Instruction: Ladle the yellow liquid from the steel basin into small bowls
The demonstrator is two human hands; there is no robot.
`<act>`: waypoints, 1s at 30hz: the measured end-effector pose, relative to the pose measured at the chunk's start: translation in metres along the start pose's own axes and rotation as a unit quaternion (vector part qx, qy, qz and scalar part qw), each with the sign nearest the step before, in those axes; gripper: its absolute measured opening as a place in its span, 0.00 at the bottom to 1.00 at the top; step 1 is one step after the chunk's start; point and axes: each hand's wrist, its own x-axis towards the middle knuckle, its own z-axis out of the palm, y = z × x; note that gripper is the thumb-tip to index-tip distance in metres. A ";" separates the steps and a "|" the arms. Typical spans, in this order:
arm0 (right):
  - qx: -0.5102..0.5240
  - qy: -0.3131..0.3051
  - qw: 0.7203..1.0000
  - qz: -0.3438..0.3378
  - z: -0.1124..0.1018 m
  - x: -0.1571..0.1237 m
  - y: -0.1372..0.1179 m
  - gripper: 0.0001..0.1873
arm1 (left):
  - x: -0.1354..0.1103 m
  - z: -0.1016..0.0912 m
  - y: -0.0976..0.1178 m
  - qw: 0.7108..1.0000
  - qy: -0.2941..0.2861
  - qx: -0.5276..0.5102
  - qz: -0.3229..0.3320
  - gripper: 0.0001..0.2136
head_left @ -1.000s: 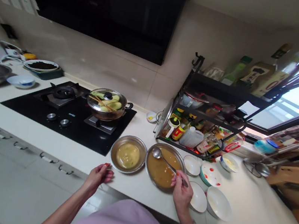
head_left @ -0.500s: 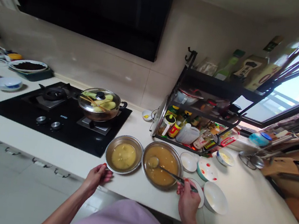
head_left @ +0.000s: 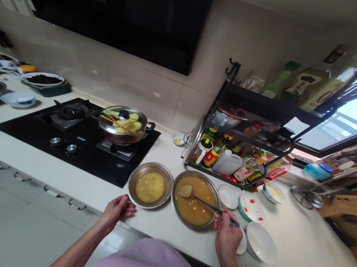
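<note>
On the pale cream countertop (head_left: pixel 297 256) the black glass gas hob (head_left: pixel 72 141) at far left carries a steel pot under a glass lid (head_left: pixel 124 123) with pale green pieces and chopsticks inside, covered and untouched. Nearer, the wide round steel basin of brown-yellow liquid (head_left: pixel 194 199) is well filled, and the smaller round steel bowl of yellow liquid (head_left: pixel 150 185) just left of it, almost touching it, holds a shallower pool; judging by this, the ladling is partway, with much liquid left in the wide basin. The white ceramic bowls (head_left: pixel 260 246) to the right stand empty. The right hand (head_left: pixel 228 236) is closed around the handle of the long steel ladle (head_left: pixel 203 200), its cup dipped at the basin's far left side. The left hand (head_left: pixel 118 209), loosely curled and holding nothing, rests at the counter edge just near the smaller bowl.
</note>
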 end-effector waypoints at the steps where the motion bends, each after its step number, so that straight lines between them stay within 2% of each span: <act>1: -0.001 0.000 1.000 0.000 0.000 0.001 0.000 0.19 | 0.001 -0.001 0.000 1.000 0.001 -0.001 0.001 0.04; 15: 0.026 -0.004 0.999 0.037 0.017 0.000 -0.030 0.18 | 0.004 -0.004 0.000 1.000 -0.001 -0.007 -0.002 0.04; 21: 0.045 -0.035 0.998 0.037 0.031 -0.008 -0.041 0.19 | 0.007 -0.008 -0.004 1.000 0.008 -0.011 0.001 0.04; 25: 0.051 -0.064 0.996 0.028 0.045 -0.015 -0.039 0.19 | 0.008 -0.012 -0.006 1.000 0.008 -0.015 0.003 0.06; 30: 0.048 -0.114 0.992 0.023 0.065 -0.031 -0.020 0.20 | 0.004 -0.015 -0.006 1.000 0.005 -0.024 -0.002 0.07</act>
